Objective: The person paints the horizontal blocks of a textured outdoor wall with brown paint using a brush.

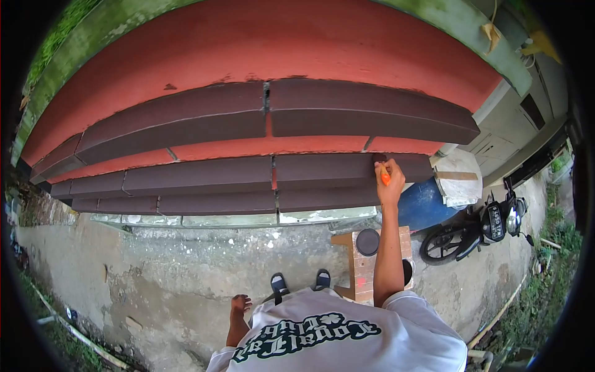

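Note:
My right hand [392, 180] is closed around the orange handle of a paintbrush [385, 178]. The brush's dark bristle end touches the upper face of a dark brown ledge [334, 167], near its right end. Above and below that ledge run other brown ledges, with a red wall [297, 43] behind them. My left hand [241, 302] hangs low beside my body, fingers loosely apart and nothing in it. Under my right arm stands a wooden stool [362, 273] bearing a round dark lid [367, 242]. A dark round container [407, 271] is partly hidden by the forearm.
A blue drum [424, 204] stands right of the ledges, with a pale sack-like cover [458, 180] next to it. Farther right is a parked motorcycle [489, 223]. The concrete ground [186, 273] is paint-spotted below the wall. Pipes and plants line both sides.

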{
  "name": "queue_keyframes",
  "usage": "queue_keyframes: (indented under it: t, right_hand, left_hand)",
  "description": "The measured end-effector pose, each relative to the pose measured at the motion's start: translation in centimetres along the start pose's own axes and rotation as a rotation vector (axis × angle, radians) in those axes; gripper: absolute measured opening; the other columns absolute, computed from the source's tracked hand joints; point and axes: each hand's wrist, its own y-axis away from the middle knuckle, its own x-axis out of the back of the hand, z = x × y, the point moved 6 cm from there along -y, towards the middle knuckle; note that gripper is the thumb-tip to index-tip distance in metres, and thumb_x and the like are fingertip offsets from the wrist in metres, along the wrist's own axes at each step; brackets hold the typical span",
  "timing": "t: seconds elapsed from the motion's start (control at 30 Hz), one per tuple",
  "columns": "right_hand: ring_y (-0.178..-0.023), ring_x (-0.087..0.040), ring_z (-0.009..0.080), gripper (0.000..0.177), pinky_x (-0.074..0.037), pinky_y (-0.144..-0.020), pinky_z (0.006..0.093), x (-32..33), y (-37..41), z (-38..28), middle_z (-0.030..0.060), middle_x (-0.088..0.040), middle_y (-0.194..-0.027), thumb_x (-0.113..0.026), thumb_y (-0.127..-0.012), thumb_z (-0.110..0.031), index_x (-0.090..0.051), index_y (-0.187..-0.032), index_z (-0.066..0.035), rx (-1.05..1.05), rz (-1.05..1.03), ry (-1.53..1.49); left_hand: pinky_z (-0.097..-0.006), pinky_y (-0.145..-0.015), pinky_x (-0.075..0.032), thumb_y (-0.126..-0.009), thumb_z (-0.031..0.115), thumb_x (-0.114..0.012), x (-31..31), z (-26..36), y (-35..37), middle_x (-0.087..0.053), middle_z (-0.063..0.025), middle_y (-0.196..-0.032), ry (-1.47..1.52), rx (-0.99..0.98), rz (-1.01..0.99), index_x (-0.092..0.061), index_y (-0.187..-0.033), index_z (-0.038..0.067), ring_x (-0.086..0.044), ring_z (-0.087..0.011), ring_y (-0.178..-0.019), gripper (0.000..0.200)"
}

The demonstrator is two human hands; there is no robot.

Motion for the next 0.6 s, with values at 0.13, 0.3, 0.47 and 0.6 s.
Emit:
queue_keyframes:
  t: [0.13,0.3,0.47,0.6]
  right_hand:
    - [-0.075,-0.067,0.0389,0.025,-0.051,-0.069,0.0453,-2.5,1.5,-3.4,0.0202,-0.066,-0.081,-0.073,-0.089,-0.019,-0.058,-0.085,0.000,0.014,-0.029,-0.009]
    - [-0.075,-0.067,0.0390,0.023,-0.051,-0.068,0.0454,-4.3,2.7,-7.0,0.0192,-0.065,-0.079,-0.072,-0.089,-0.018,-0.059,-0.084,0.000,0.022,-0.031,-0.027]
    - [-0.074,-0.067,0.0372,0.024,-0.051,-0.068,0.0450,-6.4,3.7,-9.9,0.0191,-0.066,-0.080,-0.073,-0.088,-0.018,-0.059,-0.082,0.000,0.026,-0.104,-0.062]
    - [-0.072,-0.067,0.0355,0.026,-0.051,-0.067,0.0436,-8.2,4.6,-12.5,0.0188,-0.066,-0.080,-0.073,-0.088,-0.018,-0.057,-0.080,0.000,0.040,-0.158,-0.093]
  left_hand:
    - [-0.0387,-0.065,-0.049,-0.093,0.024,-0.048,2.6,-0.1,-0.2,-0.071,-0.0123,-0.107,0.024,-0.014,0.014,-0.061,-0.122,0.007,-0.069,-0.0262,-0.083,0.036]
    - [-0.0398,-0.068,-0.049,-0.093,0.025,-0.048,5.4,-2.3,-0.1,-0.070,-0.0115,-0.108,0.030,0.011,0.022,-0.061,-0.120,0.008,-0.069,-0.0269,-0.084,0.035]
    - [-0.0390,-0.068,-0.049,-0.093,0.027,-0.049,6.5,-5.1,0.4,-0.070,-0.0112,-0.106,0.077,0.079,0.031,-0.061,-0.120,0.008,-0.068,-0.0258,-0.081,0.035]
    - [-0.0386,-0.067,-0.049,-0.093,0.026,-0.049,6.5,-6.7,0.5,-0.070,-0.0111,-0.105,0.099,0.101,0.015,-0.062,-0.119,0.008,-0.067,-0.0252,-0.079,0.034]
